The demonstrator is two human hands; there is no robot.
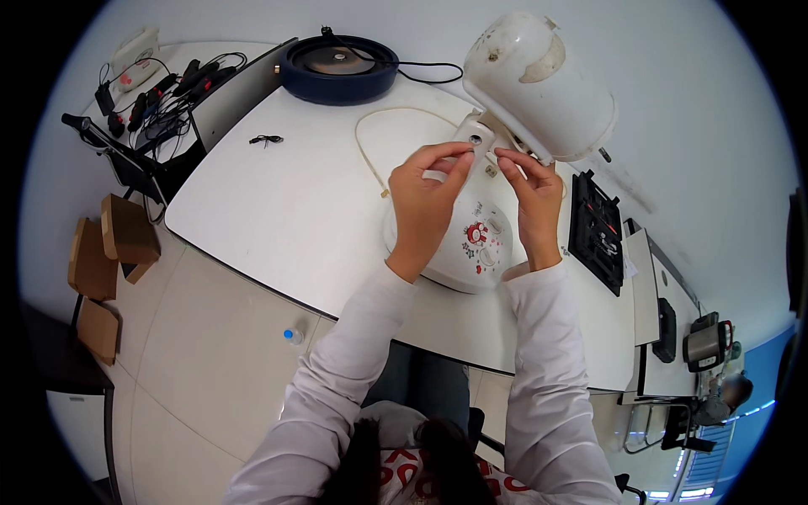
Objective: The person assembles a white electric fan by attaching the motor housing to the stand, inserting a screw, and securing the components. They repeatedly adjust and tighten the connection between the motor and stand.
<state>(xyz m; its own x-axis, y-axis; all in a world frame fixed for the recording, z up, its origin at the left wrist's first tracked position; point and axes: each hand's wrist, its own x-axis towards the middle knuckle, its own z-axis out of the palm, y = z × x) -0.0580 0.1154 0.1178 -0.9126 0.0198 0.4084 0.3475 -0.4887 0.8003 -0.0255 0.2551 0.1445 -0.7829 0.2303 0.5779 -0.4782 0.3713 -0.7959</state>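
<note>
A white electric pot body (543, 84) lies tilted on the white table (278, 219), joined at a hinge to its round lid (475, 244), which lies flat and has a red flower print. My left hand (425, 198) pinches at the hinge bracket (475, 135) with thumb and forefinger. My right hand (534, 198) pinches at the same spot from the right. Whether a small part sits between the fingertips I cannot tell. A thin cream tube (370, 156) curves over the table left of my left hand.
A dark blue round base (337, 67) with a black cord sits at the table's far side. A black tray of tools (598, 231) lies right of the lid. Cables and chargers (156, 97) crowd a side desk at left. Cardboard boxes (105, 252) and a water bottle (293, 337) are on the floor.
</note>
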